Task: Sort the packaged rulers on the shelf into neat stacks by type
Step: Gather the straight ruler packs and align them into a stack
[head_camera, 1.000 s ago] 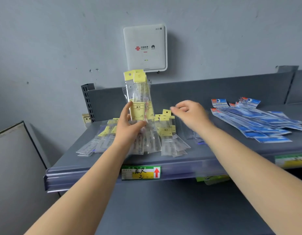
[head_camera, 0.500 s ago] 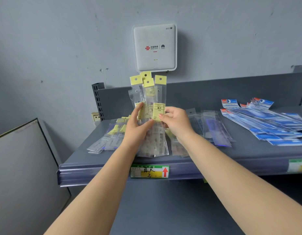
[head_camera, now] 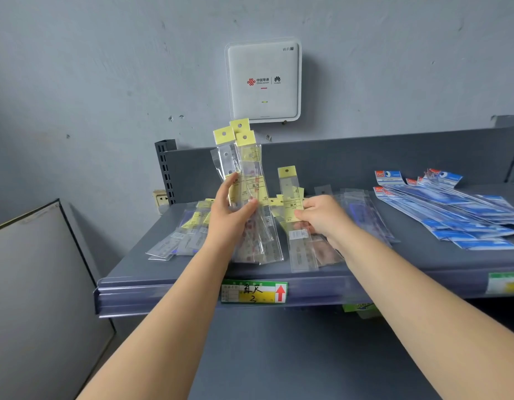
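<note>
Shelf (head_camera: 365, 267): rulers (head_camera: 244, 180) in both hands' grips.

We stood in a shop, by the look of it: a grey metal shelf (head_camera: 423, 264) carried a price label (head_camera: 253, 292) with a red arrow on its front rail, and packaged rulers (head_camera: 446, 209) with hang-hole headers lay on it below a wall-mounted WiFi router (head_camera: 263, 80).

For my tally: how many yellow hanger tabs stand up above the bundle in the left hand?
3 yellow tabs fan above the bundle gripped by the left hand: left, top, front right. More may hide behind them.
</note>
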A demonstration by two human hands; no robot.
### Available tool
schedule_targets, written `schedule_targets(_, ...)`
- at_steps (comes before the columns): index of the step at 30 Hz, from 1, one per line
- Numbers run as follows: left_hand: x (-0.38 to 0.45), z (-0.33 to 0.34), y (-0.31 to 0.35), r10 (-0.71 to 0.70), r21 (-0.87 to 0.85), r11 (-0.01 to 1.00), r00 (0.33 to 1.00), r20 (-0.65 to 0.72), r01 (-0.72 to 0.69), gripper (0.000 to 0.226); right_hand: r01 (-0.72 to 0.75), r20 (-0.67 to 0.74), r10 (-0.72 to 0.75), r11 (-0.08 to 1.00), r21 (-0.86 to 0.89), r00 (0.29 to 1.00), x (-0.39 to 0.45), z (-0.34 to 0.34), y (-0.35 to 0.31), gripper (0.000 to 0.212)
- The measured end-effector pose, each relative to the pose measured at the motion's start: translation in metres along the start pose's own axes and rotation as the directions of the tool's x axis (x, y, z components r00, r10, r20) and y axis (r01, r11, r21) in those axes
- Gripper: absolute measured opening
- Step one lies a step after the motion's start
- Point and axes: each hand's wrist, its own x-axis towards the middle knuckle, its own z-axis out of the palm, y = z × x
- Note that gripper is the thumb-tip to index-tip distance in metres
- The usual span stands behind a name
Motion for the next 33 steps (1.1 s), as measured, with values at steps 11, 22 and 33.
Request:
schedule_targets(11, 0.0, -0.003, -0.004, 0.07, 0.106, 0.991, 0.995, 0.069, -0.077, 0.065, 0.24, -0.025, -0.239, 0.97, 0.04, 0.971, -0.018, 0.019, -0.035, 0.035)
schedule_targets(22, 0.001, 0.001, -0.002, -0.029, 0.028, 0.999, 0.996, 0.082, 0.027, 0.06, 0.141, -0.09, -0.115, 0.912, 0.386, 0.989, -0.02, -0.003, -0.03, 0.01)
schedule_targets(33, 0.006, 0.015, 0.002, -0.064, 0.005, 0.998, 0.996, 0.06, 0.064, 0.063, -0.098, -0.329, -0.105, 0.832, -0.547, 0.938, -0.001, -0.091, 0.029, 0.046)
